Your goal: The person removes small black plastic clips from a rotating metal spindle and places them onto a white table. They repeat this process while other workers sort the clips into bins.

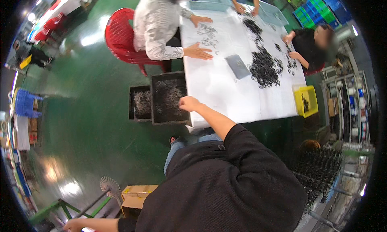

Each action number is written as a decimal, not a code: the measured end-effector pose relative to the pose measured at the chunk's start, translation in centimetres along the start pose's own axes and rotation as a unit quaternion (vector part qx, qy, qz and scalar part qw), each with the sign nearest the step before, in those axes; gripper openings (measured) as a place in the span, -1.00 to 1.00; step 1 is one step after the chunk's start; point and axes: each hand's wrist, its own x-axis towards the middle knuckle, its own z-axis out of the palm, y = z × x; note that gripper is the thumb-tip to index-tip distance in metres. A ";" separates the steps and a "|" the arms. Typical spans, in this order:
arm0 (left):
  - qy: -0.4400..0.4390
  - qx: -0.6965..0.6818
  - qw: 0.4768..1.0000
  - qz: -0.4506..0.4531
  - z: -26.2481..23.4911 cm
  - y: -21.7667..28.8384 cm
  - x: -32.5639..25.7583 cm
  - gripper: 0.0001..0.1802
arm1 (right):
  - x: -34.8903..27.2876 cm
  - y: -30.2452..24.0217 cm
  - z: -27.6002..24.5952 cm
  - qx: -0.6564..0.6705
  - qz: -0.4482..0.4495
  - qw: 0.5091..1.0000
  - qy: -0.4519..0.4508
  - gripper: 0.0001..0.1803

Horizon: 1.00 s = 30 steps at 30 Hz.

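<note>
My right hand (189,104) reaches out over the near left corner of the white-covered table, at the right rim of a black tray (165,115) with many small metal pieces in it. Its fingers are curled closed; what they hold, if anything, is hidden. My left hand (73,224) is low at the lower left, close to a green metal frame (60,208) and a metal rod. The picture's edge cuts into it and its fingers are not clear. A second dark tray (141,105) with small metal pieces stands left of the first.
On the table (225,99) lie a heap of black rings (264,67), light rings (207,34) and a grey flat packet (238,67). Co-workers sit around it with hands on the tabletop. A yellow bin (306,101) is at the right corner; cardboard boxes (135,195) stand lower left.
</note>
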 end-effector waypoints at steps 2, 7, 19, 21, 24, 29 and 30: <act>-0.052 -0.079 0.995 -0.017 -6.1 9.9 -12.9 -0.51 | -3.4 8.1 -0.9 -0.021 0.105 0.994 0.009 -0.72; -0.542 -0.367 0.715 0.244 -31.6 32.8 -41.1 -0.43 | -13.9 24.6 -5.1 -0.008 0.275 0.960 0.049 -0.73; -0.856 -0.361 0.185 0.322 -58.9 56.7 -68.0 -0.47 | -24.3 40.9 -11.9 0.011 0.409 0.818 0.404 0.03; -0.896 -0.319 0.210 0.225 -59.5 60.0 -71.1 -0.38 | -23.0 42.1 -11.7 -0.010 0.406 0.803 0.437 0.14; -0.931 -0.245 0.245 0.116 -60.8 63.7 -74.2 -0.21 | -20.3 43.7 -11.6 -0.009 0.428 0.783 0.452 0.30; -0.925 -0.224 0.300 0.066 -63.2 66.3 -76.5 0.04 | -16.2 45.8 -13.6 -0.024 0.460 0.755 0.466 0.41; -0.917 -0.238 0.315 0.059 -63.6 66.5 -76.9 0.07 | -15.6 46.2 -14.4 -0.013 0.457 0.756 0.469 0.42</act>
